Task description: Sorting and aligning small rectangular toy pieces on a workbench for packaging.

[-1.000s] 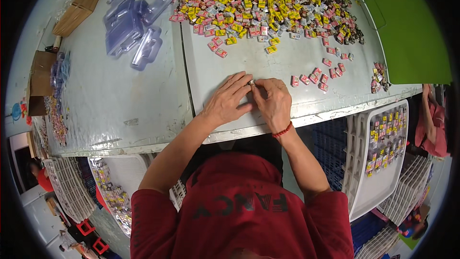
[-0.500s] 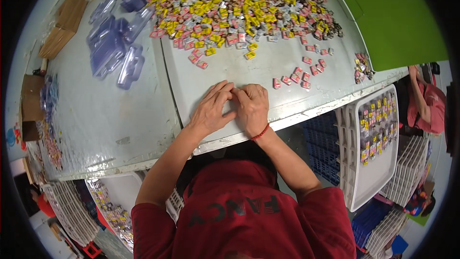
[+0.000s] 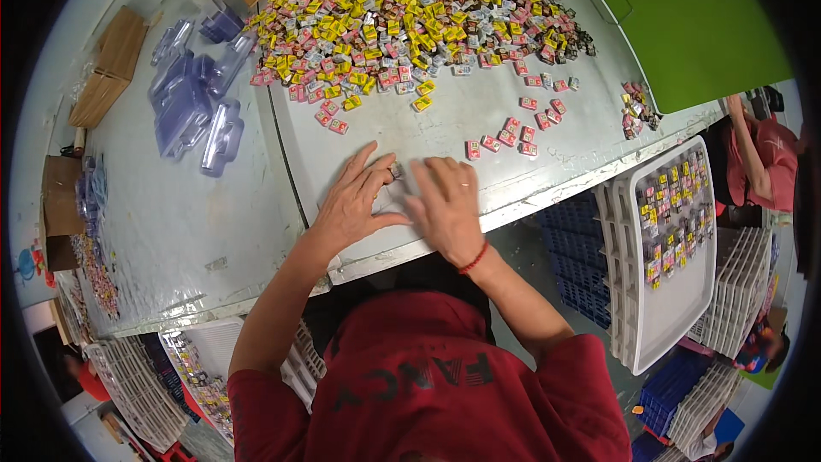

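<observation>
A worker in a red shirt is bending over a pale tabletop, as I am seeing it from close by. The left hand is resting half open, its thumb spreading away from the fingers; 1 small dark-and-pale piece is lying at its fingertips (whether it is being gripped, I cannot tell). The right hand is showing blurred just beside it, its fingers loosely spreading and apparently holding nothing. Beyond the 2 hands, a large heap of tiny blocks in yellow, pink, white and dark colours is covering the far part of the tabletop, while loose pink blocks are lying nearer, to the right.

Handling: the piece is looking light, stiff and rather smooth, so it is probably calling for a fingertip pinch on 2 opposite side edges; hard squeezing is likely risking a slip more than a break.

Labels: the blocks' faces are carrying printed marks, too small for reading from here; dark capital lettering is running across the shirt's chest, appearing upside down from this side.
</observation>
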`<act>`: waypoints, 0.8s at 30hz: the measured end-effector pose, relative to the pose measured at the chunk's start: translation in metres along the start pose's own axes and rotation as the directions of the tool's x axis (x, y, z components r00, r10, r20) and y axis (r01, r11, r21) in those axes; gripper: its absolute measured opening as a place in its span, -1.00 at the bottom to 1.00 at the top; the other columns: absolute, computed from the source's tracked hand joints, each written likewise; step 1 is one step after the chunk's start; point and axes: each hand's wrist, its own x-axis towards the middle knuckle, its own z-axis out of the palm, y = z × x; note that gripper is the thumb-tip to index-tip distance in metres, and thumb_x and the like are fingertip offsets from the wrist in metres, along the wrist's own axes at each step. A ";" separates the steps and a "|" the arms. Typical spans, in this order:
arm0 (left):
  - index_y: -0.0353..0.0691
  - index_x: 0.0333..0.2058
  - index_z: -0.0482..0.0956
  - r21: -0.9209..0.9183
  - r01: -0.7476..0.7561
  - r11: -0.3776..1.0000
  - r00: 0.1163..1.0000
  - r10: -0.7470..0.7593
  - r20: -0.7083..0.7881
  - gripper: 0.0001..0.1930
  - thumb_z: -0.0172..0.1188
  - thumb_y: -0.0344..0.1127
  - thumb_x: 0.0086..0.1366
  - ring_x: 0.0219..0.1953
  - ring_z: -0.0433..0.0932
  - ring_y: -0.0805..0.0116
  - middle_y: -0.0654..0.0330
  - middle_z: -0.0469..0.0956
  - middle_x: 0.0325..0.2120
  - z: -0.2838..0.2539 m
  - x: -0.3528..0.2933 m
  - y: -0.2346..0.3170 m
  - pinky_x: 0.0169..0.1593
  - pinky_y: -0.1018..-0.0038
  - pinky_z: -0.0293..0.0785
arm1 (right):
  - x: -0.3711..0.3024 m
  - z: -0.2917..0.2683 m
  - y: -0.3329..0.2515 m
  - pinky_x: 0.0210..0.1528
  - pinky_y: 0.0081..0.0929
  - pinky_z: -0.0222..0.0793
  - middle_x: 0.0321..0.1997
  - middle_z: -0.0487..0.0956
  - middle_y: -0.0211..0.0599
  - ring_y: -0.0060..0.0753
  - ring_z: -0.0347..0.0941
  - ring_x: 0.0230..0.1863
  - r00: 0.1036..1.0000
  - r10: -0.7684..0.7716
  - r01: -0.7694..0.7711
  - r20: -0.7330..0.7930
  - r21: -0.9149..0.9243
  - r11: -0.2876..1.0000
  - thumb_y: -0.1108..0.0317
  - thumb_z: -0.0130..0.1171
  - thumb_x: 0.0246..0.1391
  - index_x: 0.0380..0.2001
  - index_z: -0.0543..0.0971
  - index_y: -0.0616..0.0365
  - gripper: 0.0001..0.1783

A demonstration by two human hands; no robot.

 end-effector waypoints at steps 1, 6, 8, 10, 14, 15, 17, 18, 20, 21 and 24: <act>-0.30 -0.03 0.42 0.013 -0.026 1.000 1.000 0.027 -0.017 -0.37 0.44 -0.22 -0.09 0.19 0.31 0.00 -0.01 0.38 0.08 -0.004 0.004 0.003 0.18 0.22 0.31 | -0.001 -0.006 0.012 0.06 -0.09 0.21 -0.05 0.44 -0.13 -0.05 0.34 0.00 0.998 0.014 -0.015 -0.054 -0.012 1.000 0.41 0.25 -0.10 -0.09 0.53 0.15 -0.59; -0.34 -0.18 0.48 -0.006 -0.061 0.998 0.998 0.061 -0.014 -0.64 0.30 -0.31 0.06 0.14 0.34 0.00 -0.02 0.40 0.06 0.032 0.047 0.019 0.17 0.25 0.32 | 0.017 -0.052 0.058 0.01 -0.19 0.26 -0.14 0.56 -0.19 -0.06 0.40 -0.05 0.996 0.081 -0.089 -0.039 -0.269 0.959 0.49 0.21 -0.11 -0.11 0.54 0.16 -0.61; -0.36 -0.22 0.48 -0.006 -0.114 0.993 0.993 0.114 -0.006 -0.69 0.25 -0.38 0.06 0.06 0.39 0.03 -0.02 0.43 -0.02 0.056 0.075 0.031 0.11 0.28 0.36 | 0.019 -0.054 0.072 0.02 -0.20 0.21 -0.13 0.53 -0.28 -0.14 0.38 -0.06 1.000 0.018 -0.011 0.014 -0.387 0.922 0.39 0.07 -0.02 -0.14 0.52 0.10 -0.70; -0.37 -0.24 0.47 -0.008 -0.139 0.990 0.990 0.139 -0.023 -0.71 0.24 -0.41 0.03 0.01 0.42 0.05 -0.01 0.46 -0.09 0.072 0.090 0.035 0.07 0.29 0.40 | 0.017 -0.052 0.079 0.03 -0.22 0.20 -0.13 0.53 -0.29 -0.16 0.38 -0.06 0.994 0.029 0.015 0.105 -0.403 0.915 0.40 0.06 -0.04 -0.14 0.52 0.11 -0.68; -0.36 -0.35 0.44 -0.040 -0.168 0.985 0.981 0.163 -0.101 -0.78 0.18 -0.50 -0.05 -0.20 0.43 0.08 0.05 0.44 -0.34 0.075 0.093 0.034 -0.10 0.30 0.44 | 0.007 -0.038 0.076 0.06 -0.24 0.20 -0.14 0.55 -0.31 -0.23 0.40 -0.08 0.997 0.064 -0.047 0.032 -0.373 0.927 0.47 0.09 -0.04 -0.14 0.56 0.11 -0.67; -0.36 -0.38 0.43 -0.054 -0.209 0.976 0.963 0.196 -0.184 -0.80 0.16 -0.52 -0.06 -0.26 0.42 0.08 0.06 0.42 -0.41 0.075 0.092 0.033 -0.14 0.29 0.44 | 0.009 -0.035 0.075 0.02 -0.23 0.23 -0.17 0.56 -0.29 -0.21 0.42 -0.12 0.998 0.071 -0.066 0.001 -0.340 0.938 0.48 0.10 -0.06 -0.18 0.57 0.12 -0.70; -0.35 -0.38 0.43 -0.069 -0.180 0.981 0.970 0.165 -0.178 -0.81 0.15 -0.54 -0.06 -0.27 0.43 0.07 0.06 0.42 -0.41 0.068 0.093 0.026 -0.15 0.29 0.45 | 0.023 -0.031 0.070 -0.04 -0.26 0.22 -0.20 0.56 -0.27 -0.20 0.42 -0.17 0.997 0.081 -0.072 0.015 -0.326 0.943 0.47 0.09 -0.07 -0.23 0.56 0.13 -0.74; -0.35 -0.39 0.42 -0.084 -0.158 0.984 0.975 0.141 -0.174 -0.82 0.14 -0.56 -0.05 -0.27 0.43 0.06 0.06 0.42 -0.42 0.064 0.093 0.022 -0.16 0.29 0.45 | 0.033 -0.028 0.067 -0.11 -0.29 0.22 -0.23 0.55 -0.26 -0.19 0.41 -0.21 0.995 0.093 -0.080 0.024 -0.318 0.945 0.46 0.08 -0.07 -0.28 0.55 0.14 -0.78; -0.34 -0.41 0.42 -0.082 -0.082 0.993 0.986 0.069 -0.154 -0.83 0.14 -0.57 -0.05 -0.26 0.44 0.06 0.06 0.44 -0.42 0.058 0.093 0.012 -0.16 0.29 0.45 | 0.043 -0.014 0.060 -0.18 -0.28 0.22 -0.27 0.56 -0.27 -0.17 0.40 -0.26 0.996 0.083 -0.083 -0.009 -0.249 0.965 0.45 0.07 -0.06 -0.31 0.55 0.15 -0.82; -0.34 -0.43 0.42 -0.082 -0.010 0.997 0.991 -0.001 -0.135 -0.85 0.14 -0.58 -0.05 -0.24 0.45 0.05 0.06 0.45 -0.41 0.056 0.092 0.006 -0.16 0.29 0.44 | 0.046 -0.010 0.055 -0.19 -0.29 0.23 -0.29 0.56 -0.27 -0.17 0.40 -0.26 0.997 0.077 -0.077 -0.009 -0.226 0.971 0.45 0.07 -0.05 -0.32 0.55 0.15 -0.82; -0.32 -0.44 0.45 -0.029 -0.084 0.996 0.985 0.078 -0.156 -0.87 0.17 -0.54 -0.03 -0.23 0.46 0.04 0.06 0.47 -0.40 0.050 0.089 -0.008 -0.17 0.28 0.44 | 0.047 -0.004 0.046 -0.22 -0.28 0.24 -0.33 0.56 -0.27 -0.16 0.41 -0.27 0.998 0.070 -0.067 0.008 -0.180 0.981 0.44 0.09 -0.04 -0.33 0.56 0.15 -0.84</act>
